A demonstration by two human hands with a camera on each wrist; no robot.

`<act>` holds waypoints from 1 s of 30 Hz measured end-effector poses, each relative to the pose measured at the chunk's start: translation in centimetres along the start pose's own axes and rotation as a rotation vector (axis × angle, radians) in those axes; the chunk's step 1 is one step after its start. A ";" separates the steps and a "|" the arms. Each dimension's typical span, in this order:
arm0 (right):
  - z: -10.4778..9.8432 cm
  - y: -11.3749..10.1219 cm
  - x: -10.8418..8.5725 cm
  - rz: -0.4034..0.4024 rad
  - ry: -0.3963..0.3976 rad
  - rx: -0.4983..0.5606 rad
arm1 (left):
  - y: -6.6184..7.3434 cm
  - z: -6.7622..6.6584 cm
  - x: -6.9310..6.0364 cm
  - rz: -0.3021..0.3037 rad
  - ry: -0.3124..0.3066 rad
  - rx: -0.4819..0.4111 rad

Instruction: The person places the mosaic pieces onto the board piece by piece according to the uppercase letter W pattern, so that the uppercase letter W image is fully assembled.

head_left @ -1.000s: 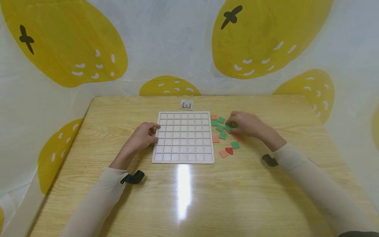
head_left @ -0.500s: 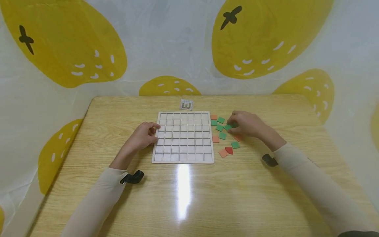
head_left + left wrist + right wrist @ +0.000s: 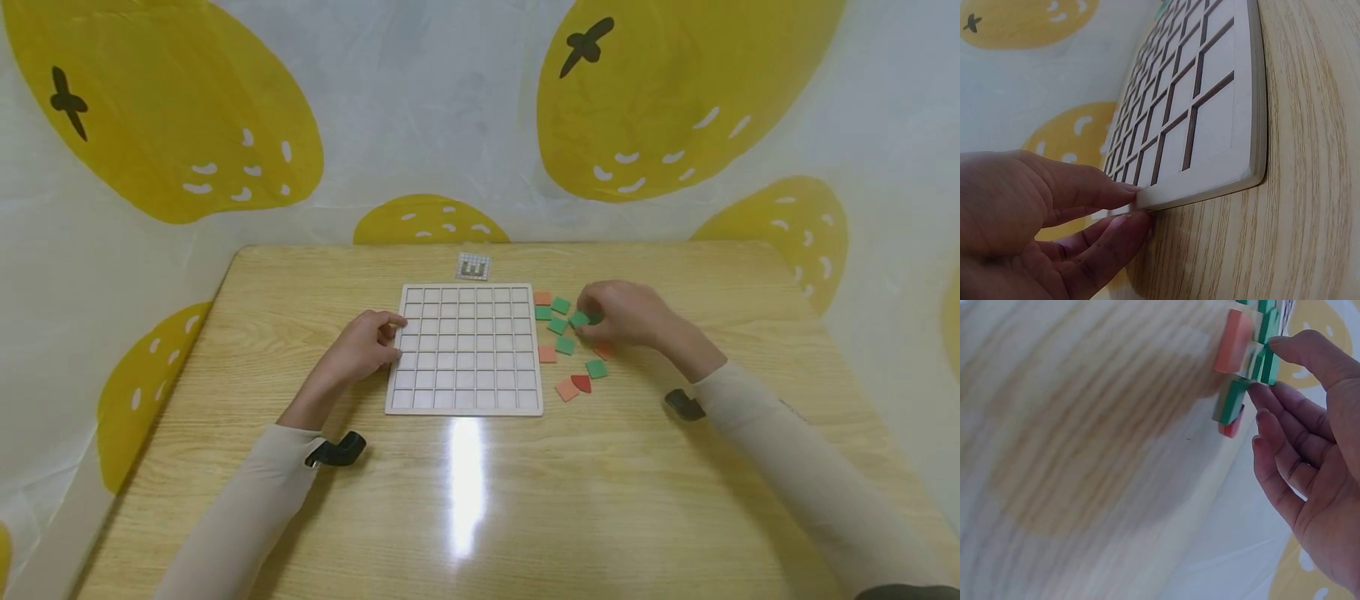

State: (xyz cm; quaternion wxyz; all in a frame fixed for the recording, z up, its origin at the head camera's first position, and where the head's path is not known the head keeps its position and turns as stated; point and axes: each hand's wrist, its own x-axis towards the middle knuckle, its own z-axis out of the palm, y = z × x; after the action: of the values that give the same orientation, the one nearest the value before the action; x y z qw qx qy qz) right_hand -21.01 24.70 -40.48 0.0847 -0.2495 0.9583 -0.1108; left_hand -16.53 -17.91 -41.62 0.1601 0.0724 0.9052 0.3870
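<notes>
The person's left hand [image 3: 362, 347] rests its fingertips against the left edge of a white grid board [image 3: 388, 392]; the left wrist view has thumb and fingers of this hand [image 3: 1054, 219] at the edge of the board [image 3: 1244, 150]. Right of the board, the right hand [image 3: 622, 314] pinches a green tile [image 3: 578, 319] between thumb and fingers, and further green lies partly under it. From the right wrist, the hand [image 3: 1316, 431] touches the green tile [image 3: 1269, 362] with its thumb on one side and a finger near its lower end.
Green tiles [image 3: 565, 345] and orange tiles [image 3: 547, 354] lie loose between board and right hand. Nearer the front, a red quarter-round piece [image 3: 581, 382] touches an orange tile [image 3: 567, 390]. Behind the board is a small patterned card [image 3: 473, 266]. A patterned curtain [image 3: 427, 100] hangs behind the table [image 3: 585, 500].
The right hand's fingers have shifted slightly, and the green tile at their tips shows more fully and sits a little higher. The left hand and the board have stayed in place.
</notes>
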 end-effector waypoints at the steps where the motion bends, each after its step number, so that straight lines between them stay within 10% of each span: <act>1: 0.0 0.0 0.0 -0.006 0.005 0.003 | 0.0 0.0 0.0 0.001 0.001 0.001; 30: -1.8 -4.0 3.5 -0.184 -0.009 0.076 | 0.1 0.1 0.1 0.013 0.001 0.034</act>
State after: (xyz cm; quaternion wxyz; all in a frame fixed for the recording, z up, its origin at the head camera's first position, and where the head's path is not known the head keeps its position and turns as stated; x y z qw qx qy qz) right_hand -22.58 19.88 -38.11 0.0876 -0.3336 0.9260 -0.1534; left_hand -16.60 -17.78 -41.67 0.1557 0.0808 0.9112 0.3727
